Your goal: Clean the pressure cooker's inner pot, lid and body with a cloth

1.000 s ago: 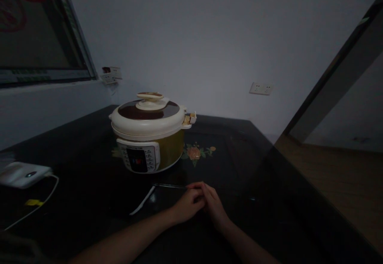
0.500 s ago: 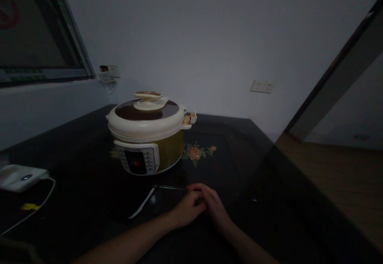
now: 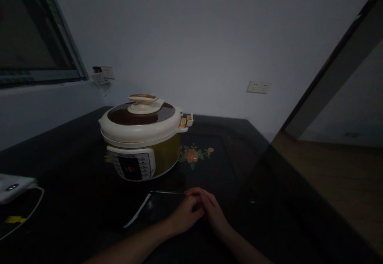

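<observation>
My left hand (image 3: 186,215) and my right hand (image 3: 214,212) rest together on the dark tabletop (image 3: 239,164), in front of me. Their fingers are folded against each other, the right fingers lapping over the left ones. Both look closed, and no object shows between them. A multicooker (image 3: 140,136) with a cream rim, brown lid top and green body stands beyond them to the left, lid on. Its control panel (image 3: 131,164) faces me. Left of my left hand lies a dark flat thing with a white edge (image 3: 137,211), its kind hard to make out in the dimness.
A white device (image 3: 14,186) with a cable and a yellow tag (image 3: 15,219) lies at the far left. Wall sockets (image 3: 257,87) sit behind the table, and more sockets (image 3: 101,75) hang by the window (image 3: 32,28). A flower print (image 3: 191,155) decorates the tabletop.
My view has turned slightly to the right and up, so the cooker, device and sockets appear shifted left. My hands stay folded together in the same pose.
</observation>
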